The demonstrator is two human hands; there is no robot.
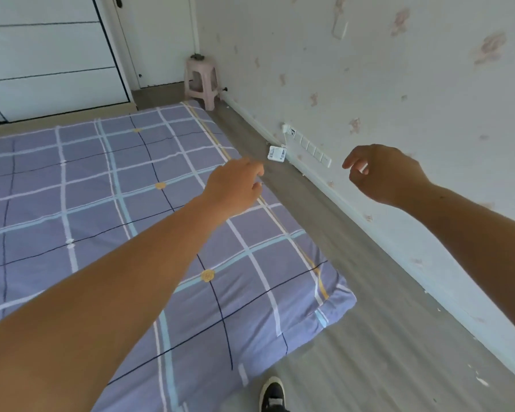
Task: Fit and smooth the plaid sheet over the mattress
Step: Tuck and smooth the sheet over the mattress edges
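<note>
Fingers (350,162) of our right hand (384,173): loosely curled, holding nothing, raised beyond the plaid sheet's (101,188) right edge. Our left hand (235,185): arm outstretched, fingers slack and empty, above that same edge. Sheet: spread flat beneath our left forearm. White box (277,153), floor beside the sheet: label too blurred for us to read

I saw a lavender plaid sheet (72,188) lined white, pale blue and navy, dotted with yellow flowers, a pink stool (201,81), grey wood-grain floor (354,337), pale wallpaper (369,84) with faded pink blooms.
</note>
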